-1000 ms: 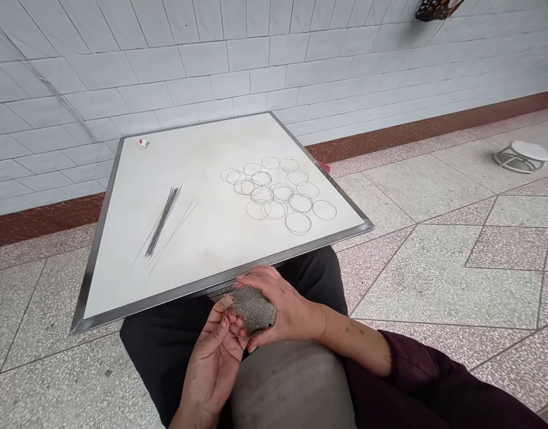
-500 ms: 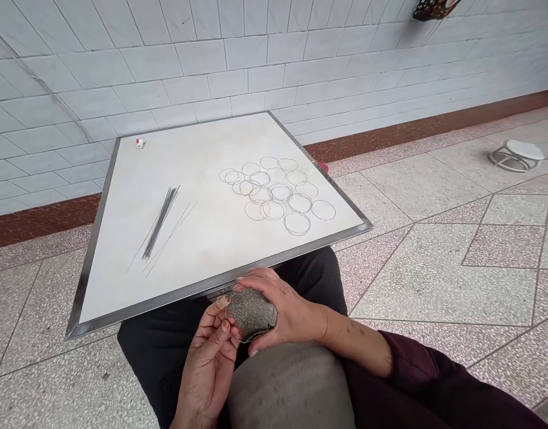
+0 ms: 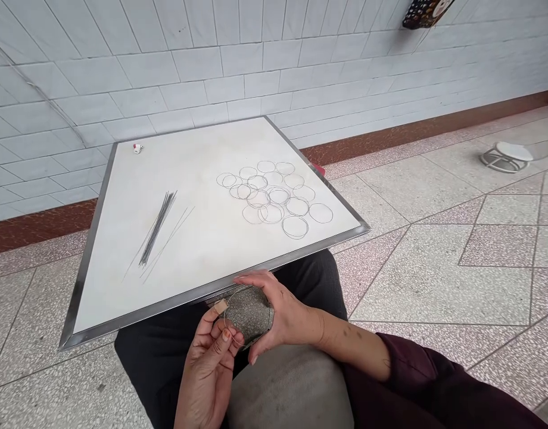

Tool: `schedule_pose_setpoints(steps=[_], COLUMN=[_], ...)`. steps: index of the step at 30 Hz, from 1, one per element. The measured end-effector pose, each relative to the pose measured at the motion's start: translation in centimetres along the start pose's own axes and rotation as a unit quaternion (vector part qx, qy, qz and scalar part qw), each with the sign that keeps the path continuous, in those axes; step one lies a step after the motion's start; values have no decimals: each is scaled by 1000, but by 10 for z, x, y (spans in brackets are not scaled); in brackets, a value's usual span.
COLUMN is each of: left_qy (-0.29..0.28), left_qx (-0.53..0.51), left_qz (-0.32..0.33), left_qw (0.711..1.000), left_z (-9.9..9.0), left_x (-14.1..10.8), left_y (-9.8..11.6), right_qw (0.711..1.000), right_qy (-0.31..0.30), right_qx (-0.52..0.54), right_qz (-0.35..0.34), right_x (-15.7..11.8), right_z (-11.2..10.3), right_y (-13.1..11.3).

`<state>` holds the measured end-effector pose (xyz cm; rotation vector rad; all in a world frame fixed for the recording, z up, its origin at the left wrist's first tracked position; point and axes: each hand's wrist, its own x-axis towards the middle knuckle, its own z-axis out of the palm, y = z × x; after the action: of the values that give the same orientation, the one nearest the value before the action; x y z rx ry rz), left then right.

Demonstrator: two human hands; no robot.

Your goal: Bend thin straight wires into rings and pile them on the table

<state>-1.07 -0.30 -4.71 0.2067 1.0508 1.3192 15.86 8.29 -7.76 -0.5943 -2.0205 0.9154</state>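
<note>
A thin wire ring (image 3: 232, 292) is held over my lap, just below the table's near edge. My left hand (image 3: 214, 351) pinches its left side between thumb and fingers; a tan wrap covers one fingertip. My right hand (image 3: 280, 310) curves round the ring's right side, thumb and fingers spread in a C shape against the wire. On the white table (image 3: 202, 238) many thin wire rings (image 3: 294, 226) lie overlapping at the right. A bundle of straight dark wires (image 3: 156, 229) lies at the left, with a few loose wires (image 3: 169, 244) beside it.
A small white and red object (image 3: 137, 148) sits at the table's far left corner. The metal-edged table stands near a white tiled wall (image 3: 167, 71). A white-topped stool (image 3: 508, 154) is on the floor at the right. A dark patterned item (image 3: 423, 13) hangs at the upper right.
The view has shifted slightly, so the table and wall sit a little lower and further left. Both hands keep nearly the same hold on the ring.
</note>
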Motion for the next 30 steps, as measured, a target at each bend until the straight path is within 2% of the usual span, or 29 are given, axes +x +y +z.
schedule_pose_setpoints(steps=[9,14,18,23,30], left_qy=[-8,-7,-13,-28,-25], left_qx=[-33,-41,-42,-33,-20], left_qz=[-10,-13,-1,6,7], left_qw=[999,999,999,999,999], left_z=[-2,0,0,-1,0], left_x=[-1,-2,-3,-2,-2], left_y=[-3,-2,-3,-4,-3], right_qw=[1000,999,994,986,988], right_qy=[-2,-2,-1,12,-16], right_qx=[22,45,95,163,139], right_qz=[-12,22,52,40,71], right_x=[0,-2,-4,-6,-4], right_z=[3,4,8,14,8], right_y=[1,-2,-2,2,-4])
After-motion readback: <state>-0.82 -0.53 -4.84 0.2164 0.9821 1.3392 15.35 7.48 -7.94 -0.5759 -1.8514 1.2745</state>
